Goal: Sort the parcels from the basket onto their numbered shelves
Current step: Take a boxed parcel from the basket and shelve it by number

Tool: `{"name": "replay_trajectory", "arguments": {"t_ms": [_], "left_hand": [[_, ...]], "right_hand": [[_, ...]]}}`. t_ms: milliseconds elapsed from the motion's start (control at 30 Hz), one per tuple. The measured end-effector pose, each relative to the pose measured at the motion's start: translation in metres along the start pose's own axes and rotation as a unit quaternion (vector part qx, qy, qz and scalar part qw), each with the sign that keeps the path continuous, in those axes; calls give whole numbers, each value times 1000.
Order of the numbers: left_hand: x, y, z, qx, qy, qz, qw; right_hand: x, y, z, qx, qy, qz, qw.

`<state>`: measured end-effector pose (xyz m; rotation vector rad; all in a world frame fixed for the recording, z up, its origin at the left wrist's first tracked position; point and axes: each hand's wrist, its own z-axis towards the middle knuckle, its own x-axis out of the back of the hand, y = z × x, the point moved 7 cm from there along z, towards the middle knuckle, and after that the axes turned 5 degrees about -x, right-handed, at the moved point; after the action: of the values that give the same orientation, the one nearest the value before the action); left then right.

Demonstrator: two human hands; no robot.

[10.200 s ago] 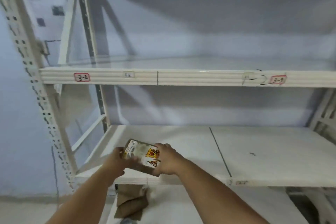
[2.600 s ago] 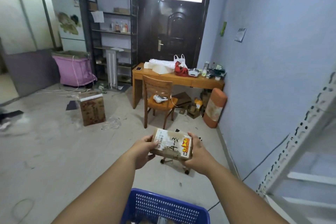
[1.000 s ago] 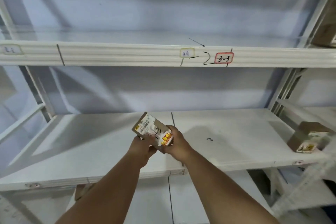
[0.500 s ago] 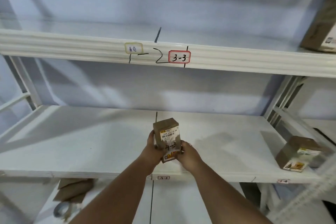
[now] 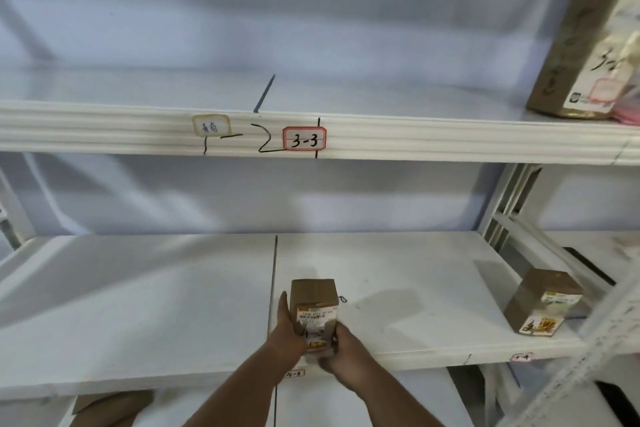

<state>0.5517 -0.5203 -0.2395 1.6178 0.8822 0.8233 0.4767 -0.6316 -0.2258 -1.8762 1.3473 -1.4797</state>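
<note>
Now lower and farther forward than half a second ago: small brown parcel (image 5: pixel 314 314) upright at the near edge of the middle shelf (image 5: pixel 138 305), just right of the seam. Left hand (image 5: pixel 285 333) and right hand (image 5: pixel 341 348) both grasping it. Second brown parcel (image 5: pixel 542 305) at far right of same shelf. Third, larger parcel (image 5: pixel 585 52) on the 3-3 shelf (image 5: pixel 450 139) above.

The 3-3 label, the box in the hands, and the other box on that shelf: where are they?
3-3 label (image 5: pixel 304 138): head view, its middle.
Held box (image 5: pixel 313 295): head view, brown upper face.
Other box (image 5: pixel 540 295): head view, brown top.
</note>
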Motion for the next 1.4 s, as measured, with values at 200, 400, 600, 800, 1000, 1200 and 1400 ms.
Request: {"name": "replay_trajectory", "arguments": {"t_ms": [200,400,600,800,1000,1200,1400], "left_hand": [[7,-27,27,35,-3,28,999],[58,33,-24,56,10,85,995],[179,99,-73,-10,170,110,979],[335,109,-205,17,355,232,906],[471,43,-399,119,487,226,835],[552,-55,-571,205,601,129,762],[576,-143,-641,266,640,55,719]], "right_hand": [[5,-18,-16,46,-36,-96,994],[74,-47,-24,-40,60,19,997],[107,-169,-8,110,234,-138,956],[-77,-308,-4,297,116,-311,895],[-314,-374,-59,401,-49,-348,846],[-513,-402,-140,434,-190,-365,801],[-644,-387,-168,422,-273,-386,773]]}}
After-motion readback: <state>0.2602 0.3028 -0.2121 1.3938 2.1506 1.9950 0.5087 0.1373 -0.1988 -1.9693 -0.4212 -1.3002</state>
